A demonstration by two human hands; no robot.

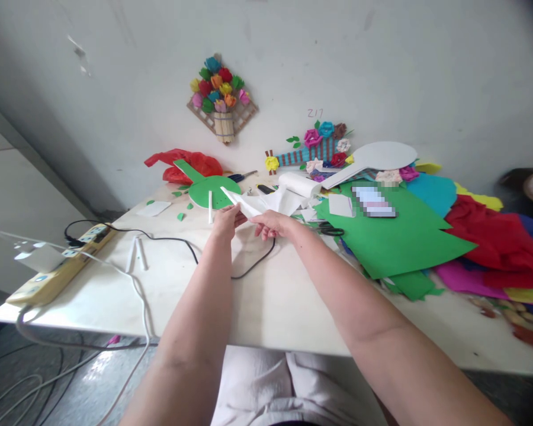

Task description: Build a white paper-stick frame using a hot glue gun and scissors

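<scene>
A small handwritten number [315, 113] in thin reddish strokes, which looked like 217 though the view was soft, stood on the pale wall [408, 71], beyond and above the fingers [263, 231] and off to their right.

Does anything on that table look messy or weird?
Yes, a bit. Little green scraps lie scattered left of the round green paddle shape, like bits that got dropped. And the black cord from the power strip curves across the table, close to the right hand, where it might get in the way.
</scene>
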